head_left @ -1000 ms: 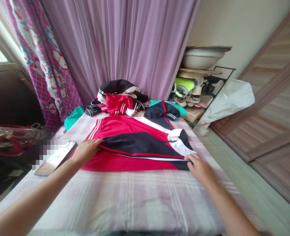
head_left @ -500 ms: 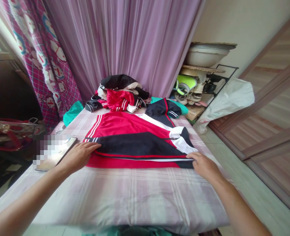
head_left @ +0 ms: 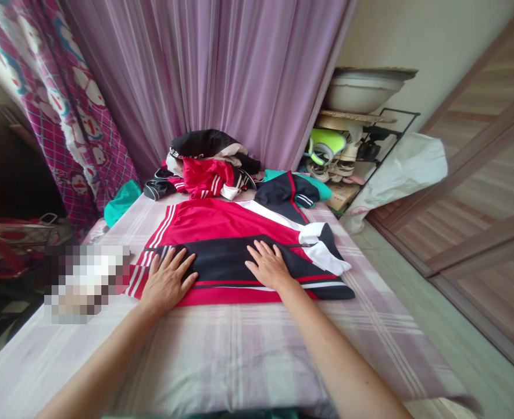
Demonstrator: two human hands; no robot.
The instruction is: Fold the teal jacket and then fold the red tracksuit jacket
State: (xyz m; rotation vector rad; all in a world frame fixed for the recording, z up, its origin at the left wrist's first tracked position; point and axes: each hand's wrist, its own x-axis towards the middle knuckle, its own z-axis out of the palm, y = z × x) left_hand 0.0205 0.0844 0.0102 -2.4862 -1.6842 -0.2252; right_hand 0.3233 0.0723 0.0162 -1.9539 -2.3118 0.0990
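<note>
A red, black and white track jacket lies flat on the table, its near sleeve folded across the body. My left hand rests with spread fingers on the striped cuff end of that sleeve. Farther right, my right hand lies flat on the black sleeve, fingers apart. The white collar points to the right. The jacket's other sleeve stretches away toward the back, with its cuff folded over. Neither hand grips the cloth.
Beyond the jacket sits a heap of crumpled clothes against the purple curtain. A blurred-out flat object lies at the left on the checked tablecloth. To the right stand a shoe rack and a white bag.
My right hand has left the collar end and moved left onto the middle of the sleeve. My left hand has slid slightly nearer, and both hands now lie spread on the cloth.
</note>
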